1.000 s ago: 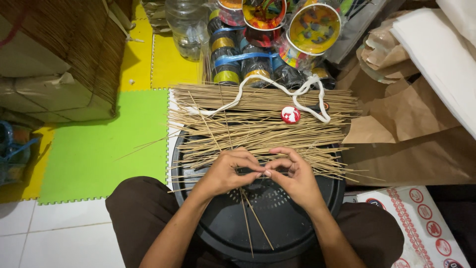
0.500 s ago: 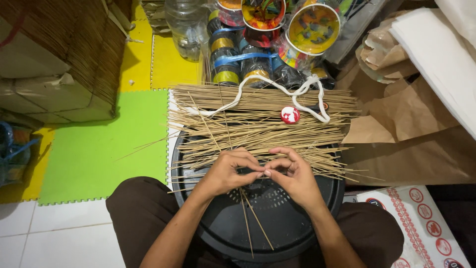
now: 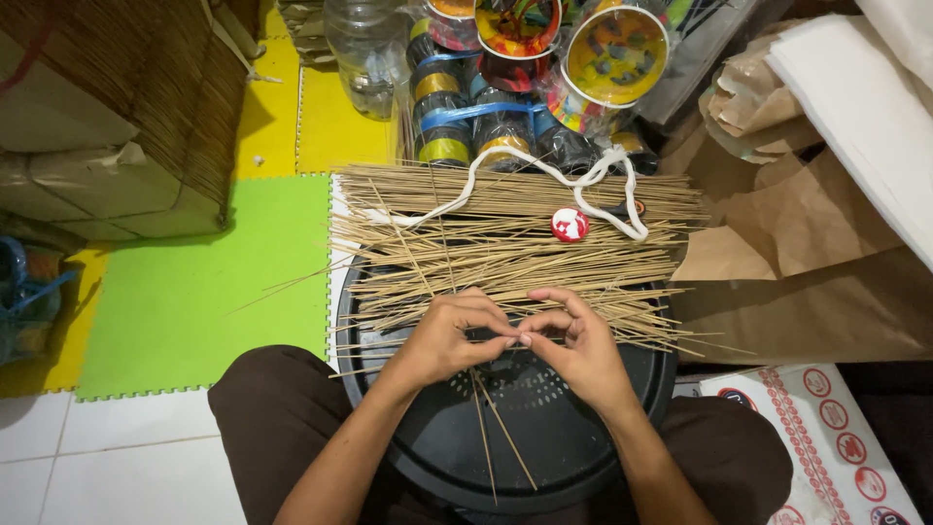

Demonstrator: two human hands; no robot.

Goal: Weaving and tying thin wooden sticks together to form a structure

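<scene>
Green foam mat [image 3: 209,292], clear plastic bottle [image 3: 362,44], brown paper sheets [image 3: 807,282], white cord [image 3: 544,180]

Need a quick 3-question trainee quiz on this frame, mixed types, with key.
1. True or false: both hands pinch thin sticks over the black round tray.
2. What lies on the stick pile? A) white cord and a red-white round piece B) scissors C) a brush
3. What colour is the floor mat left of the pile?

Key: 1 true: left hand, right hand. 2 A: white cord, round piece. 3 green: mat.
</scene>
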